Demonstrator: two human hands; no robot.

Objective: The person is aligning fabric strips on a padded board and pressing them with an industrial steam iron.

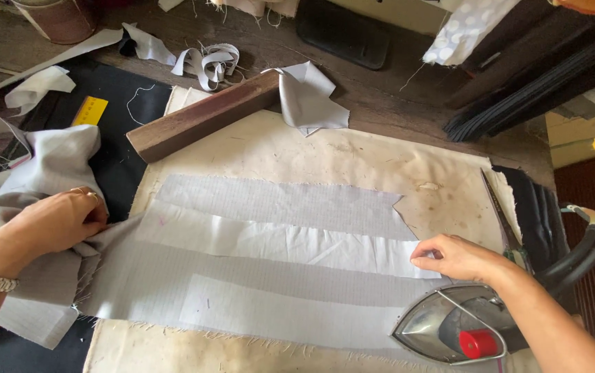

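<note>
Two hands worked a grey cloth [242,276] spread flat on a stained cream pad [353,155] over the counter [380,97]. The left hand [52,221], at nine o'clock, was clenched on the bunched end of the cloth, gathering it into folds. The right hand [460,257], at four o'clock, pinched the far end of a lighter strip [277,242] between fingertips and thumb, pressing it onto the cloth. The hands were well apart, one at each end of the piece.

An iron [449,331] with a red knob lay just beside the right wrist at five o'clock. Scissors [501,214] lay at three o'clock on the pad's edge. A wooden block [201,116] sat tilted at eleven o'clock, with a folded grey scrap [308,97] touching its far end and a yellow ruler [90,110] near it at ten o'clock.
</note>
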